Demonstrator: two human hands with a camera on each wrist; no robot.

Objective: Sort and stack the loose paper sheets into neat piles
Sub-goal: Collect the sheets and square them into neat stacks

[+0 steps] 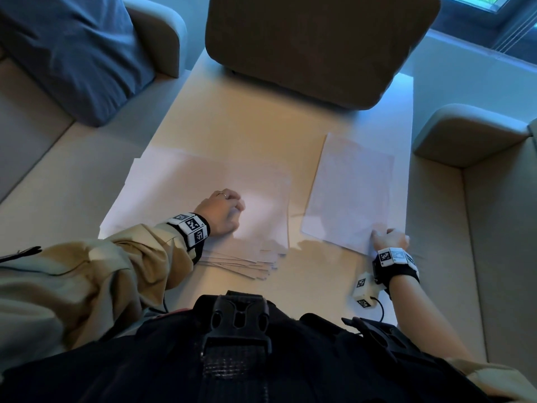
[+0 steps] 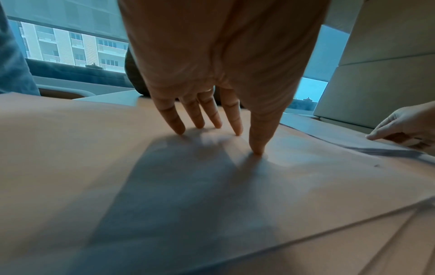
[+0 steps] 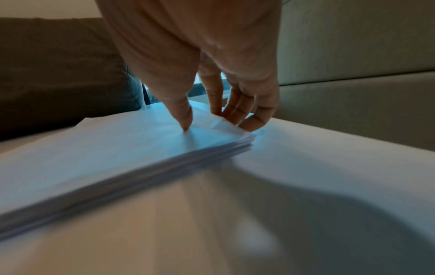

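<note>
2 groups of paper lie on 1 pale table (image 1: 255, 123), listed left to right.

Sofa (image 1: 35, 146): beige, along the table's left side, with a blue cushion (image 1: 72, 48) on it.

Loose sheets (image 1: 174, 184): white, spread and overlapping on the table's left half, their near edges fanned out unevenly; some overhang the left edge.

Left hand (image 1: 222, 212): rests on the loose sheets, fingers (image 2: 235, 119) straight and spread, tips and thumb pressing down on the top sheet; nothing is gripped. A ring sits on 1 finger. Beige sleeve (image 1: 122, 266) and a marker band on the wrist.

Chair (image 1: 319, 45): brown, at the table's far end.

Stack (image 1: 351, 190): squared pile of white sheets on the table's right half, apart from the loose sheets and turned slightly.

Right hand (image 1: 390, 238): at the stack's near right corner, thumb on top and fingers curled at the corner's edge, pinching it.

Second sofa (image 1: 479, 199): beige, along the right side.

Window (image 1: 494, 4): far right, daylight; buildings show outside in the left wrist view.
</note>
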